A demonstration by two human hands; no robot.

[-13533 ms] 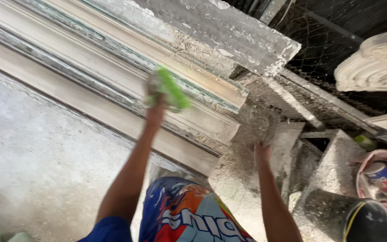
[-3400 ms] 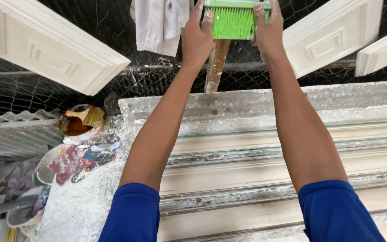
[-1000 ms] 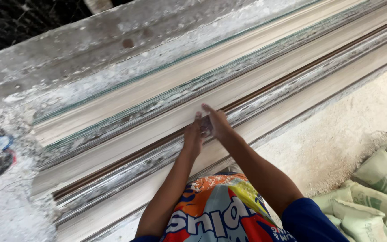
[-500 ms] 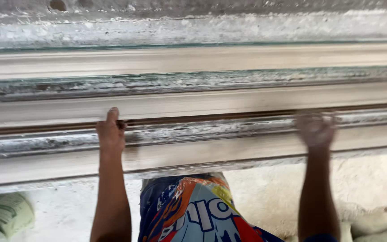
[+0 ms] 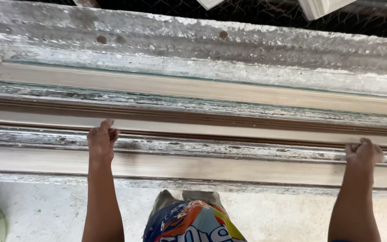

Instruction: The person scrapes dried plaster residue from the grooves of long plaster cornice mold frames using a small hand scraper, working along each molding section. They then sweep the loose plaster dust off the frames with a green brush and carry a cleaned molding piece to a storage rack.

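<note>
Head view: your left hand (image 5: 100, 139) and right hand (image 5: 363, 152) both grip the long moulding strip (image 5: 229, 130); lift evenly along the bench's near edge.

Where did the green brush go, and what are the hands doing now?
The green brush is gone from view. The left hand and right hand have spread wide apart and now grip a ridge of the long moulding. The moulding itself lies as before.

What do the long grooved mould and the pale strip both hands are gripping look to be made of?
Long mould: probably cast plaster or cement over a rigid form; crusty white-grey deposits, rough pitted rim, matte.
Pale strip: looks like smooth set plaster, cream and matte, with a brown edge; material uncertain.
Left hand and right hand grip it with curled fingers.
</note>
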